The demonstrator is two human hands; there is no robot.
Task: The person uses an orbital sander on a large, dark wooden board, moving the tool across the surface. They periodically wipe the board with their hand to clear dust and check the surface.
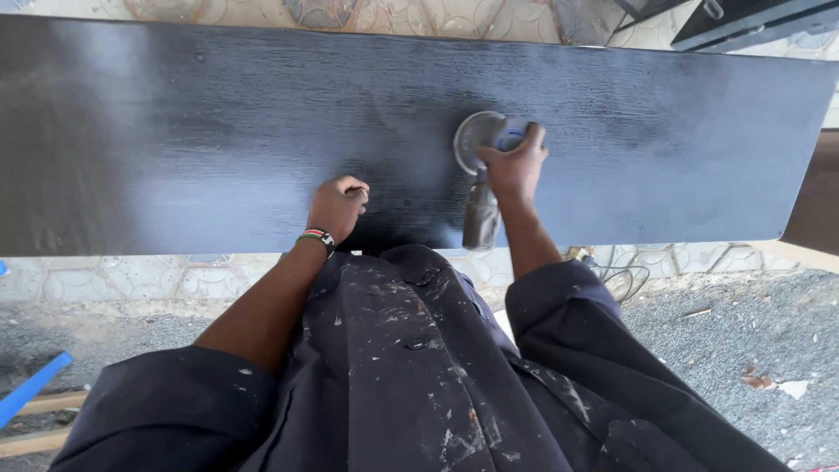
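Observation:
A long black wooden board (218,131) lies across the view in front of me. My right hand (514,164) grips a grey handheld sander (481,210) near its head, with the round disc (472,138) resting on the board right of centre. My left hand (336,206) rests on the board near its front edge, fingers curled in with nothing in them. A beaded band sits on that wrist.
A cable (616,278) trails on the gravel ground (725,323) under the board at right. A blue bar (31,389) and wooden strips lie at lower left. Patterned tiles (131,275) run below the board. Dark frames (752,22) stand at top right.

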